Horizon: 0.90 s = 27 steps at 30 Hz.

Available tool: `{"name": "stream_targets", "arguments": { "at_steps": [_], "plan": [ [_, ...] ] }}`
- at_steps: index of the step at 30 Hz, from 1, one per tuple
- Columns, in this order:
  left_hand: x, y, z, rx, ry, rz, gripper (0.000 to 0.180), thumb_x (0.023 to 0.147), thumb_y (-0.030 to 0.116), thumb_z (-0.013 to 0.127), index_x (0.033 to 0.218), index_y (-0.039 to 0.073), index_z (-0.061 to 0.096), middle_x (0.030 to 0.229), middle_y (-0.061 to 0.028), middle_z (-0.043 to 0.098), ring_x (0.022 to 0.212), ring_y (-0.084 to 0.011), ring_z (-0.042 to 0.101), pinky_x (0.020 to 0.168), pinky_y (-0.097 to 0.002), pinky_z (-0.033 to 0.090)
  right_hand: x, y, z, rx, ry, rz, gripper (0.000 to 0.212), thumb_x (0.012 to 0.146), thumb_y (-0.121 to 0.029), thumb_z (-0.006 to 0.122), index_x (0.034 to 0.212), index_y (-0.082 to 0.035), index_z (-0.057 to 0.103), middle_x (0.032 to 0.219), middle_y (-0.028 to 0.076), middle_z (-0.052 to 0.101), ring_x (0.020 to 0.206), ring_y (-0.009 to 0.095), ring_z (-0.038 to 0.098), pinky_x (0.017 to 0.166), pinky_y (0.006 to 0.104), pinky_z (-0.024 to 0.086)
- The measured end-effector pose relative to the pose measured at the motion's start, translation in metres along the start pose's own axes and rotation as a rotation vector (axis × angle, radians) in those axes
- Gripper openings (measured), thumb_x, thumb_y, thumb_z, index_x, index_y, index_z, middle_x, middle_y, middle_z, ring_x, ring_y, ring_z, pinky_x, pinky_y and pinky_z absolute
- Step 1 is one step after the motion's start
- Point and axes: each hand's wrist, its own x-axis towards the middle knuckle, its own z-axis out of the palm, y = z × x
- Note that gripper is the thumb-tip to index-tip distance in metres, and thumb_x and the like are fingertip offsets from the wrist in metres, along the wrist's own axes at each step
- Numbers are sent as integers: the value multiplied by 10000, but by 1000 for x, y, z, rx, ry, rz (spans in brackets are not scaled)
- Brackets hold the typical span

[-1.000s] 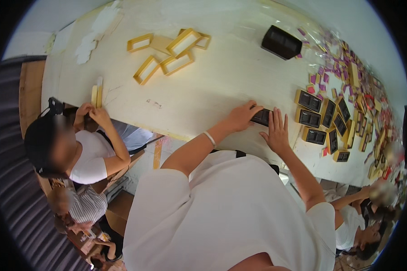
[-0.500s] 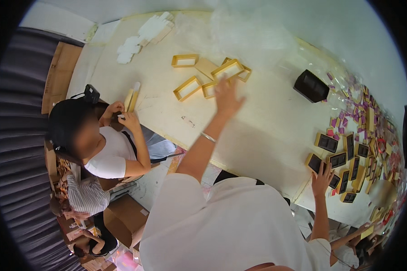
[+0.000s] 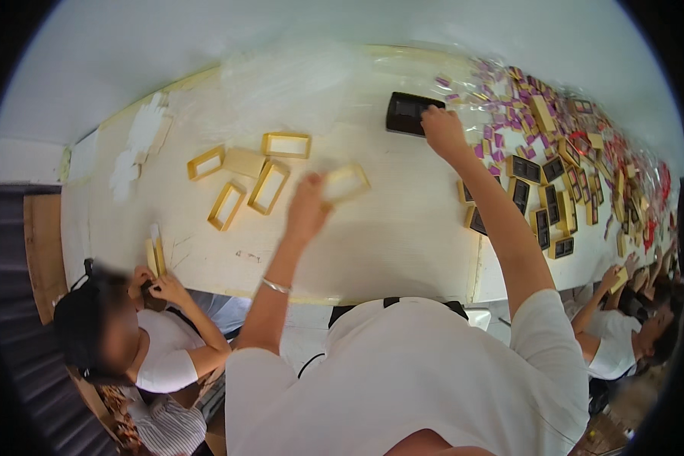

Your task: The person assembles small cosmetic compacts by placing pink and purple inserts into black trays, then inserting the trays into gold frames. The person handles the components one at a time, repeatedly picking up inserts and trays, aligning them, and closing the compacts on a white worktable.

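Both hands are apart over the table [image 3: 403, 247]; clock directions run from my chest, with twelve straight ahead. My left hand [image 3: 305, 210], at eleven o'clock, is closed on the left end of a yellow frame [image 3: 348, 197]. Hand and frame are blurred, so I cannot tell whether the frame is clear of the surface. My right hand [image 3: 444, 133], at twelve and farther out, has its fingers bent over the right end of a black tray stack [image 3: 406, 109]; whether they pinch the top tray or merely touch it, I cannot tell.

Loose frames [image 3: 258, 183] lie at ten o'clock around a flat yellow piece [image 3: 243, 163]. Filled frames [image 3: 524, 169], yellow with black trays inside, are grouped at two o'clock. Purple pieces [image 3: 498, 140] are scattered beyond them toward one o'clock. At nine o'clock a co-worker [image 3: 171, 349] handles a narrow yellow strip [image 3: 158, 256].

Finding on the step: I judge it to be a two-handed pick-up, one frame and one tray. In my judgement the next move calls for a pinch that frees a single tray from the stack, with the frame kept level and unsqueezed, since its thin walls look easy to bend.
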Motion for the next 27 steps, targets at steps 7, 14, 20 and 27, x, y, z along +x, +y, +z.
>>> {"name": "stream_targets", "arguments": {
  "at_steps": [7,14,20,27],
  "plan": [
    [-46,56,87,-60,-105,145,760,617,138,755,1296,106,418,1248,-128,431,1149,-309,409,990,-404,325,-7,20,1,41,41,-100,49,730,-85,593,758,-63,559,835,86,525,843,256,537,747,362,405],
    [-46,46,93,-195,-106,-13,712,624,125,761,1254,72,434,1230,-146,475,1128,-335,458,921,-405,404,-61,-21,-71,1004,-235,168,209,779,-134,595,937,-35,501,927,68,532,869,186,507,743,284,408],
    [-26,67,99,-340,-255,86,705,641,42,734,1265,81,409,1211,-122,489,1105,-317,485,902,-374,430,-158,-17,-13,1337,-906,509,289,767,-203,589,988,-19,561,863,56,576,814,133,518,731,265,421],
    [-25,73,100,-324,-334,129,739,643,51,738,1287,114,382,1200,-115,487,1068,-319,507,851,-386,460,-183,-17,6,1178,-409,504,290,796,-236,626,931,19,607,757,56,592,718,112,536,625,269,445]
  ]
}}
